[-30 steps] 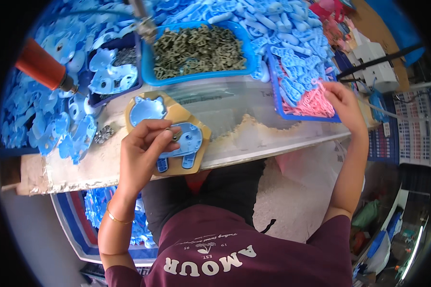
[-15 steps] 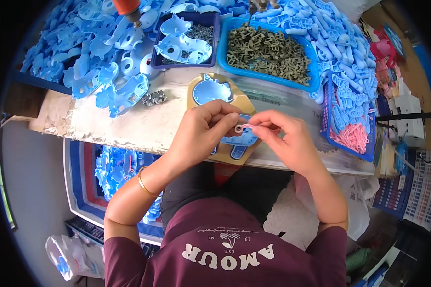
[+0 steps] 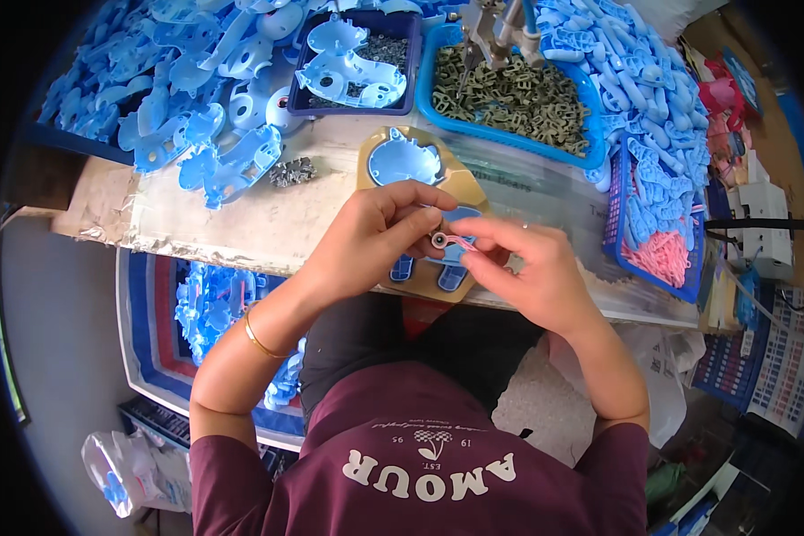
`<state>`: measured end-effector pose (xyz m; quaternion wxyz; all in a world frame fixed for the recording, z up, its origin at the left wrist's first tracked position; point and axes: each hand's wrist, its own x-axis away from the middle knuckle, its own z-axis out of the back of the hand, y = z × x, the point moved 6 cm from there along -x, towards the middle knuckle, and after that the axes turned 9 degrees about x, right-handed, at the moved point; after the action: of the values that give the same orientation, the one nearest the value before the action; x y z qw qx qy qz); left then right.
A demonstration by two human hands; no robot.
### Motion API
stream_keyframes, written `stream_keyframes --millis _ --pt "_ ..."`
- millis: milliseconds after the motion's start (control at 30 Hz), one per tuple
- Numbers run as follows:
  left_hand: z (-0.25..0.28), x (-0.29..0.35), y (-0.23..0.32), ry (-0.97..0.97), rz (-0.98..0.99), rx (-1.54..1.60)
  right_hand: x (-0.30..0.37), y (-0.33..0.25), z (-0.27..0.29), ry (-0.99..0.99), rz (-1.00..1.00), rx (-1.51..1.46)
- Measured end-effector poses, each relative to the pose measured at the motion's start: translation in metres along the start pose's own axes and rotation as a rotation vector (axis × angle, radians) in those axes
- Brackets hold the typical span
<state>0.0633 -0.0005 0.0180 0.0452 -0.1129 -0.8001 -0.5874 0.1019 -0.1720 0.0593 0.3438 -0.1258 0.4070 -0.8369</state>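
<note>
In front of my body both hands meet over a tan fixture (image 3: pixel 463 185) that holds a round light-blue shell (image 3: pixel 405 163) and other blue pieces. My right hand (image 3: pixel 529 266) pinches a small pink plastic link (image 3: pixel 456 241) by its end. Its ringed end points at my left hand (image 3: pixel 366 239), whose thumb and forefinger are closed at the ring. A small dark round piece (image 3: pixel 439 240) shows in the ring. My left fingertips partly hide whatever else they hold.
Blue plastic shells (image 3: pixel 188 71) heap up at the left. Behind the fixture are a dark tray (image 3: pixel 411 85) and a blue basket (image 3: pixel 509 150) of greenish-brown parts, with a metal tool head (image 3: pixel 500 36) above. A right-hand basket (image 3: pixel 613 223) holds blue and pink pieces.
A dark round piece now shows in the pink link's ring, which looked open before. The orange tool has left view, and the metal tool head shows more over the basket. The view has shifted slightly.
</note>
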Motion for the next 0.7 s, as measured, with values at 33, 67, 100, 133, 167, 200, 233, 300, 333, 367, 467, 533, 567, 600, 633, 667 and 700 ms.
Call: stream_keyframes --millis 33,67,100,133,167,200,233,300,333,367,467,533,567,600,633,667,700 --pt "0.001 0.001 0.001 -0.009 0.025 -0.038 0.000 -0.005 -0.002 0.017 0.078 0.092" --pt "0.001 0.002 0.006 -0.005 0.025 -0.038 -0.003 -0.006 -0.004 0.014 0.080 0.089" --pt "-0.001 0.004 0.010 -0.026 0.067 -0.090 -0.006 -0.014 -0.003 0.084 0.207 0.231" --pt "-0.001 0.006 0.011 -0.047 0.110 -0.141 -0.007 -0.022 -0.004 0.154 0.335 0.372" --pt "0.001 0.006 0.010 -0.043 0.110 -0.141 -0.009 -0.023 -0.006 0.152 0.337 0.370" --pt "0.006 0.007 0.009 -0.026 0.136 -0.095 -0.010 -0.025 -0.007 0.186 0.356 0.382" --pt "0.010 0.007 0.007 -0.009 0.162 -0.048 -0.012 -0.027 -0.008 0.220 0.375 0.394" --pt "0.014 0.009 0.015 0.021 0.129 -0.096 -0.017 -0.024 -0.014 0.198 0.292 0.336" --pt "0.017 0.010 0.019 0.045 0.096 -0.144 -0.021 -0.019 -0.016 0.177 0.205 0.282" --pt "0.021 0.009 0.018 0.075 0.063 -0.200 -0.023 -0.016 -0.019 0.173 0.207 0.280" --pt "0.038 0.015 0.026 0.253 -0.259 -0.375 -0.032 -0.011 -0.031 0.169 0.260 0.414" --pt "0.043 0.019 0.029 0.276 -0.297 -0.435 -0.035 -0.006 -0.039 0.137 0.218 0.451" --pt "0.043 0.021 0.031 0.277 -0.348 -0.544 -0.036 -0.004 -0.041 0.136 0.215 0.452" --pt "0.043 0.024 0.033 0.281 -0.398 -0.654 -0.037 -0.003 -0.044 0.126 0.215 0.457" --pt "0.045 0.026 0.030 0.283 -0.397 -0.654 -0.039 -0.002 -0.046 0.118 0.215 0.463" --pt "0.044 0.028 0.029 0.267 -0.467 -0.750 -0.041 -0.003 -0.045 0.116 0.214 0.462" --pt "0.041 0.031 0.028 0.250 -0.536 -0.844 -0.043 -0.002 -0.046 0.077 0.212 0.488"
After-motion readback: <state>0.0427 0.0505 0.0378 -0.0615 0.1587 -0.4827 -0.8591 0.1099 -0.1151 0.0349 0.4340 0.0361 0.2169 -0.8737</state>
